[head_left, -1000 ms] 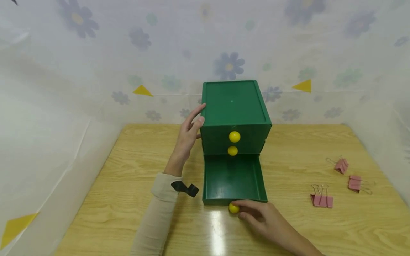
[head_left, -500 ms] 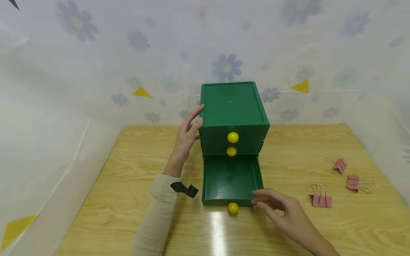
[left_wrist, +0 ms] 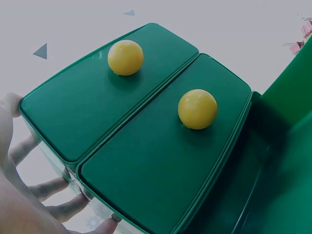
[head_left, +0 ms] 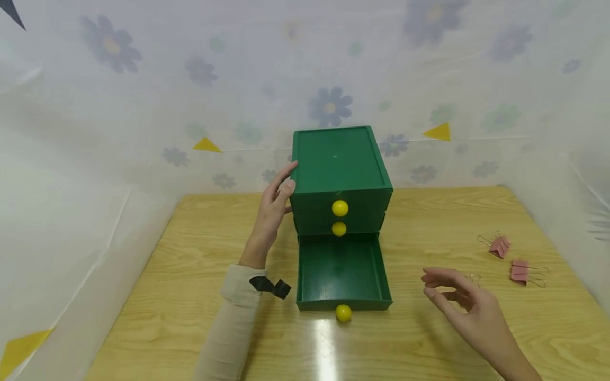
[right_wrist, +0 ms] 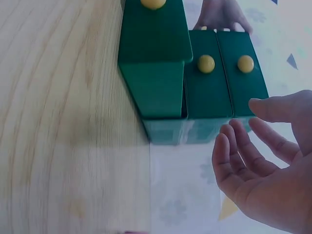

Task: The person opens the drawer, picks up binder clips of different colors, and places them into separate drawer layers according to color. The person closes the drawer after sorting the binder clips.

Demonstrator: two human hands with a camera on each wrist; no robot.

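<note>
The left hand (head_left: 272, 209) lies flat against the left side of the green drawer box (head_left: 336, 164) at the centre of the head view, fingers straight and spread, the thumb near the top edge; in the left wrist view its fingertips (left_wrist: 51, 187) show at the lower left, pressed on the box's side wall. It holds nothing between its fingers. The right hand (head_left: 469, 307) hovers above the table in the lower right of the head view, empty, with loosely bent, spread fingers; in the right wrist view the palm (right_wrist: 265, 165) fills the lower right corner.

The bottom drawer (head_left: 340, 272) stands pulled out toward the viewer, its yellow knob (head_left: 343, 313) at the front edge, just below centre. The two upper drawers are closed, each with a yellow knob (head_left: 340, 208) on its face. The right hand is well apart from the open drawer, to its right.

Two pink binder clips (head_left: 499, 246) lie on the wooden table (head_left: 190, 254) at the right edge, and part of a third shows just behind the right hand's fingers. A flowered sheet (head_left: 143, 79) covers the background.
</note>
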